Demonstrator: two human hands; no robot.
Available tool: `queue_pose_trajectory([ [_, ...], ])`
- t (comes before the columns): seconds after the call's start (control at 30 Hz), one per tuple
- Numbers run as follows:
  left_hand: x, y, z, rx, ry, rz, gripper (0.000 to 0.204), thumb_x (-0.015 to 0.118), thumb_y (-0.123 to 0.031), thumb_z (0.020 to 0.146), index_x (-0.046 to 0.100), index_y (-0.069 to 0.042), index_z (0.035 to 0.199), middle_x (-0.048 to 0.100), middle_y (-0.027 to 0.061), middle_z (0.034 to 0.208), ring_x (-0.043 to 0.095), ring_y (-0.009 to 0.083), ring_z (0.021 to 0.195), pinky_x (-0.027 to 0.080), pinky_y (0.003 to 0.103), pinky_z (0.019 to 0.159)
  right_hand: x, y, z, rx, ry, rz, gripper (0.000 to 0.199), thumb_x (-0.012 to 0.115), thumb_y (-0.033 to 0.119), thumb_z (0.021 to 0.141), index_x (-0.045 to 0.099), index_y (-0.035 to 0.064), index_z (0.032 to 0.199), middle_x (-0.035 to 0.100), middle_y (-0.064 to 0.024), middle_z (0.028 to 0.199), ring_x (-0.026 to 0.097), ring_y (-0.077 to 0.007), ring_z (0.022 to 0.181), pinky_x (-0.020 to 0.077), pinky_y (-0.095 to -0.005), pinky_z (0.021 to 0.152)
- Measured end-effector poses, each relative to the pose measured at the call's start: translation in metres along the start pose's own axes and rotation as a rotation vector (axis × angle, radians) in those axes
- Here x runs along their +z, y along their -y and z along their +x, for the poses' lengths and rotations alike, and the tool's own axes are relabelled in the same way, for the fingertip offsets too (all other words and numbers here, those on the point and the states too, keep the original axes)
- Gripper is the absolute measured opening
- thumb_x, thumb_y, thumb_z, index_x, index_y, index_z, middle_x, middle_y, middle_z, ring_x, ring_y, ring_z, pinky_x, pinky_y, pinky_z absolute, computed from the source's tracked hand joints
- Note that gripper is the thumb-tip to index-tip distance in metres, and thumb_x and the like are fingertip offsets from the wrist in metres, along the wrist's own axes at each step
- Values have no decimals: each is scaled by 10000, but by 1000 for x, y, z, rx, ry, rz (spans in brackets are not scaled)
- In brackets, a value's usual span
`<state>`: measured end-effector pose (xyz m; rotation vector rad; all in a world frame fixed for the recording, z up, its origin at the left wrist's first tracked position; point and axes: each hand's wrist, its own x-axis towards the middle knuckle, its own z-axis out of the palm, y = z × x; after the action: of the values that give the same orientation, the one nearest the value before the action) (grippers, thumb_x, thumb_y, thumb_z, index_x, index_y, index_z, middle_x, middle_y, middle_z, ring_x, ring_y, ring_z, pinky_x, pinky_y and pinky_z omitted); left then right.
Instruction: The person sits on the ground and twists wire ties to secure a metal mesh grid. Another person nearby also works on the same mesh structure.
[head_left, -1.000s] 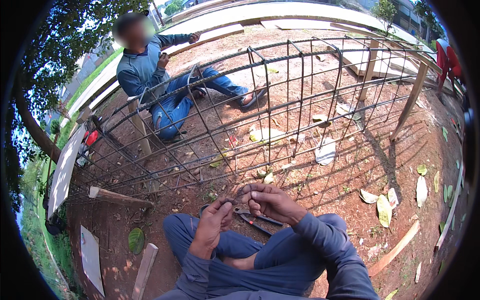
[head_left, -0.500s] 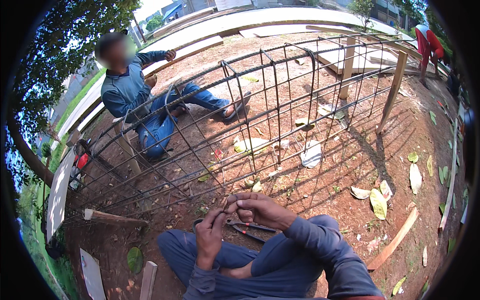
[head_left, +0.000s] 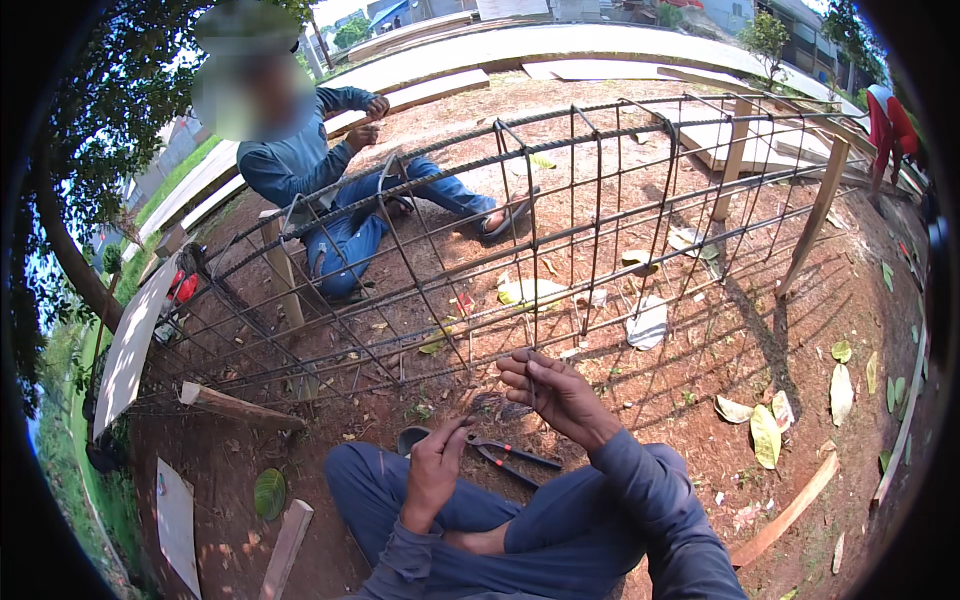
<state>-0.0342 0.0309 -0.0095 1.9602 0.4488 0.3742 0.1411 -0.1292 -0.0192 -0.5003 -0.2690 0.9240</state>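
I sit cross-legged in front of a long rebar cage [head_left: 535, 240] of ribbed bars and square stirrups. My right hand [head_left: 565, 395], raised just below the cage's near lower bar, pinches a thin wire [head_left: 533, 395]. Lower and to the left, my left hand [head_left: 435, 470] is closed with thumb and fingertips together; whatever they hold is too small to make out. Between the hands, on the ground by my shins, lies a pair of pincers [head_left: 515, 462] with dark handles marked in orange. Their head is partly behind my left hand.
Wooden stakes [head_left: 815, 215] prop up the cage. Beyond it a co-worker [head_left: 345, 240] sits with both hands raised; another person in red [head_left: 888, 135] bends at the far right. Wood offcuts [head_left: 290, 545], a curved wooden strip [head_left: 795, 512] and dry leaves [head_left: 765, 437] lie around me.
My hands have drawn apart: the right moved up and to the right with the wire, the left stayed low. The co-worker's hands came closer together. The whole view has shifted slightly.
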Motion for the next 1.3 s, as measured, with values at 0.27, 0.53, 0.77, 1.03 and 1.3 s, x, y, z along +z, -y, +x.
queue_pose_trajectory([
  [0.27, 9, 20, -18, 83, 42, 312, 336, 542, -142, 1033, 617, -65, 1352, 660, 159, 807, 674, 320, 712, 522, 408, 676, 5, 0, 3, -212, -47, -96, 630, 550, 171, 1049, 256, -99, 1537, 358, -262, 1588, 377, -353, 1481, 332, -465, 1239],
  [0.53, -7, 20, -31, 99, 226, 302, 239, 610, -113, 982, 693, -11, 1181, 712, 246, 1016, 705, 407, 931, 549, 440, 766, -10, -6, 10, -351, -114, -193, 497, 495, 148, 1078, 350, -35, 1516, 423, -212, 1566, 412, -316, 1468, 367, -434, 1218],
  [0.77, -25, 0, -28, 189, 412, 381, 251, 635, -110, 951, 709, -16, 1171, 724, 229, 936, 716, 389, 862, 555, 437, 729, -4, -24, 7, -377, -126, -452, 436, 467, 114, 1088, 390, -62, 1479, 492, -232, 1507, 498, -324, 1401, 430, -431, 1175],
  [1.03, -53, -28, -20, 303, 474, 339, 242, 674, -145, 942, 728, -42, 1154, 739, 197, 980, 727, 358, 850, 563, 419, 718, 6, -31, -1, -460, 153, -1336, 312, 532, 41, 1011, 583, -27, 1311, 715, -173, 1209, 679, -322, 1156, 527, -386, 974],
  [1.3, -59, -45, -13, 280, 240, 456, 270, 666, -79, 928, 735, -98, 1188, 747, 165, 987, 734, 344, 844, 575, 405, 697, 6, -32, -8, -395, 393, -1584, 276, 558, 73, 979, 608, -5, 1239, 683, -185, 1076, 649, -384, 1038, 530, -463, 894],
])
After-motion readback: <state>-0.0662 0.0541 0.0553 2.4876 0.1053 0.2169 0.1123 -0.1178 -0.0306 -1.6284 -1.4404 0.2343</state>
